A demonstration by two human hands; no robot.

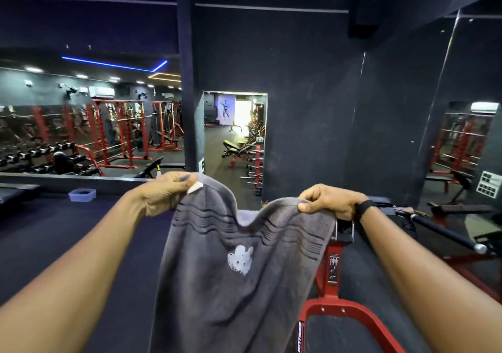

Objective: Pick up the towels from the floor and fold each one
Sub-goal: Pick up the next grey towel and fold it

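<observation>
A grey towel (217, 284) with dark woven stripes and a white printed mark hangs in front of me, held up by its top edge. My left hand (163, 192) pinches the top left corner, beside a small white label. My right hand (331, 200) pinches the top right corner; a black band sits on that wrist. The edge sags between the two hands. The towel's lower part runs out of the frame at the bottom.
A red machine frame (334, 295) stands right behind the towel, with a black padded bar (445, 233) to its right. A small blue tub (82, 195) sits on the dark floor at the left. Mirrors show dumbbell racks (40, 154); a doorway (235, 135) opens ahead.
</observation>
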